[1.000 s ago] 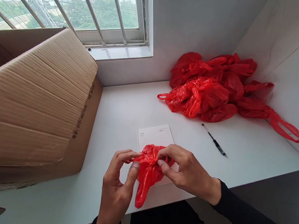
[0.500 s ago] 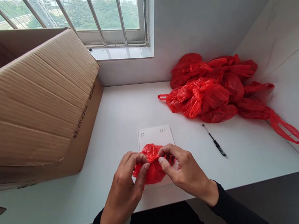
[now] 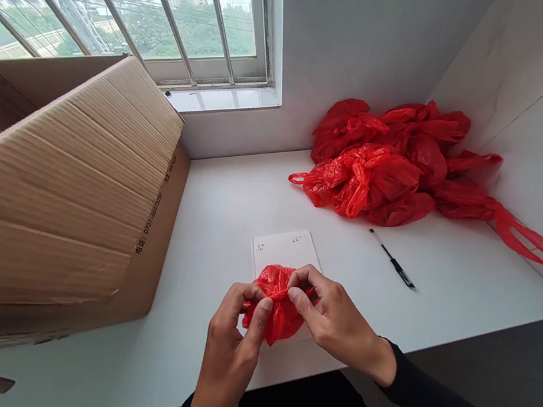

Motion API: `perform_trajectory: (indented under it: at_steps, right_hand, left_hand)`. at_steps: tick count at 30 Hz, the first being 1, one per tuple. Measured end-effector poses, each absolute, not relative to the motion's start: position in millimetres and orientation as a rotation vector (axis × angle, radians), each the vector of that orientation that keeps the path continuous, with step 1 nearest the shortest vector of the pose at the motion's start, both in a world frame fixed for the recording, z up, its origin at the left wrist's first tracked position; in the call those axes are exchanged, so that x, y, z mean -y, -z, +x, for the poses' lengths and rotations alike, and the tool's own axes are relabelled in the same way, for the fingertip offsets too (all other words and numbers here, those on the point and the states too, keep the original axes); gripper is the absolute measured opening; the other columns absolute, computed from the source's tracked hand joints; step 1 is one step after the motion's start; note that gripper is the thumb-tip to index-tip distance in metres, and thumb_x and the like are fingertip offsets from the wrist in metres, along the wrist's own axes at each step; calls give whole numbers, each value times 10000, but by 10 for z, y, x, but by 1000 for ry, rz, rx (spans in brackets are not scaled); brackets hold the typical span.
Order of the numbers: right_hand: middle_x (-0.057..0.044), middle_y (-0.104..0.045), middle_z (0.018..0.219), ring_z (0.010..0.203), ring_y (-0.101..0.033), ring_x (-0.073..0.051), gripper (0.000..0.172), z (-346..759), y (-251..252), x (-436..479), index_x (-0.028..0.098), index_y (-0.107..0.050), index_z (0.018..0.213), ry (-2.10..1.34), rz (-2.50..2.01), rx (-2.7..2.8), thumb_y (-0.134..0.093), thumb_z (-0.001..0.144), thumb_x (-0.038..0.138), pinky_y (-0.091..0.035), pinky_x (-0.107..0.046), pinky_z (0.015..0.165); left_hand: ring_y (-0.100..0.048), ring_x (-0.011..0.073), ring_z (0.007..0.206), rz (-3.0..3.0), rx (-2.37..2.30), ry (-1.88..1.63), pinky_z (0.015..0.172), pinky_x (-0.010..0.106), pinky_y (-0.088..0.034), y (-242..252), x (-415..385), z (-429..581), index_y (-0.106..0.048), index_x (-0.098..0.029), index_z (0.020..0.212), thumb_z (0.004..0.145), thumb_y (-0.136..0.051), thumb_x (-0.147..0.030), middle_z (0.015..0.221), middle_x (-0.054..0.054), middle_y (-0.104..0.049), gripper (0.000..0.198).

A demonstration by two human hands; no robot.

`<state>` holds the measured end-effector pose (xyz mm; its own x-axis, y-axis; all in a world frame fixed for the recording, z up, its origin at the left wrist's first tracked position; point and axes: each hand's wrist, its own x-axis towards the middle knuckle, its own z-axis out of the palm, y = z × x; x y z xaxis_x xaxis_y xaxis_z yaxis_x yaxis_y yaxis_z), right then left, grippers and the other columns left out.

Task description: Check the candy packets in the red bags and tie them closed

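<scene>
A bunched red plastic bag (image 3: pixel 280 319) rests over the white notepad (image 3: pixel 280 250) near the table's front edge. My left hand (image 3: pixel 235 340) pinches the bag's gathered top from the left, thumb against fingers. From the right, my right hand (image 3: pixel 325 305) pinches the same twisted part between thumb and fingertips. Small handwriting shows at the pad's upper corners, while its lower part lies under the bag and hands. What the bag contains, if anything, is hidden.
A large open cardboard box (image 3: pixel 75 196) stands at the left. Against the back wall sits a heap of red plastic bags (image 3: pixel 382 165). A black pen (image 3: pixel 396 267) lies right of the pad. Behind the table is a barred window (image 3: pixel 176 21).
The view has shifted slightly. Both hands stay on the bag's gathered top, with fingers only slightly moved. The bag's front now bulges a little lower.
</scene>
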<state>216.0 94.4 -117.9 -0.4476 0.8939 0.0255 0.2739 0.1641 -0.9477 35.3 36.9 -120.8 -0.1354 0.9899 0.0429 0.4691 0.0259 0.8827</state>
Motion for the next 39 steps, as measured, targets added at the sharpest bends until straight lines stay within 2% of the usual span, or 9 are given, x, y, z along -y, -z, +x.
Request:
perform_trajectory:
  at_steps: [5,10,16,19,24,27,30,33,39]
  right_hand:
    - [16,-682,1012,937,-622,-143,118,2153,1189,-960,251,-628,1052,-1146,-974,1959,-558,973,200,-479,-290,847]
    - [5,-685,908,792,-636,-146,128,2211,1234,-970,234,-619,987,-1229,-1128,1813,-496,1007,262,-503,-282,674]
    - [-39,-663,1264,1117,-647,-195,239,2204,1237,-967,260,-647,1176,-1310,-982,1759,-532,970,218,-546,-341,920]
    - [-24,-706,1099,973,-674,-177,171,2178,1221,-959,243,-660,1061,-1300,-957,1762,-579,927,175,-552,-317,853]
    - [-18,-696,963,880,-663,-173,77,2216,1234,-971,229,-624,981,-1322,-1036,1669,-553,974,258,-548,-314,791]
    - [-12,-662,827,763,-639,-171,205,2250,1248,-981,225,-621,937,-1300,-1109,1744,-491,1018,361,-544,-315,687]
    - [-44,-692,1043,985,-668,-205,191,2252,1244,-985,247,-644,1130,-1311,-988,1872,-555,985,332,-571,-366,866]
    - [-51,-662,1226,1189,-611,-217,256,2250,1224,-1006,274,-637,1218,-1288,-881,1882,-565,974,294,-491,-415,1070]
    - [-15,-644,874,784,-604,-169,218,2399,1193,-1110,235,-651,1122,-1183,-1187,1777,-488,1003,319,-520,-319,714]
  left_hand:
    - [-595,178,987,1831,-1642,-1005,818,309,-517,1190,-367,351,-626,-280,982,954,-620,-321,1036,2,-653,51]
    - [-626,174,889,1485,-1831,-1171,755,306,-523,1192,-324,294,-648,-267,963,948,-625,-393,1022,7,-679,129]
    - [-610,215,1121,1525,-1694,-1178,934,371,-529,1182,-299,330,-609,-305,1221,958,-569,-338,1258,41,-621,268]
    - [-566,223,1196,1663,-1678,-1131,942,360,-533,1161,-311,358,-591,-332,1284,888,-644,-249,1321,39,-564,408]
    - [-609,174,938,1546,-1729,-1133,813,305,-533,1202,-330,347,-658,-290,1042,954,-605,-328,995,2,-657,110]
    - [-614,166,909,1439,-1775,-1160,793,302,-529,1250,-345,337,-646,-275,1049,974,-580,-389,1003,5,-666,152]
    - [-627,179,960,1351,-1728,-1181,821,319,-540,1270,-369,344,-636,-261,1083,970,-579,-422,1100,28,-669,205]
    - [-632,188,991,1307,-1723,-1186,834,316,-536,1260,-391,335,-635,-253,1066,961,-588,-430,1113,34,-671,211]
    - [-635,169,906,1130,-1797,-1319,792,287,-526,1260,-401,157,-603,-247,1016,948,-597,-446,1011,18,-657,211]
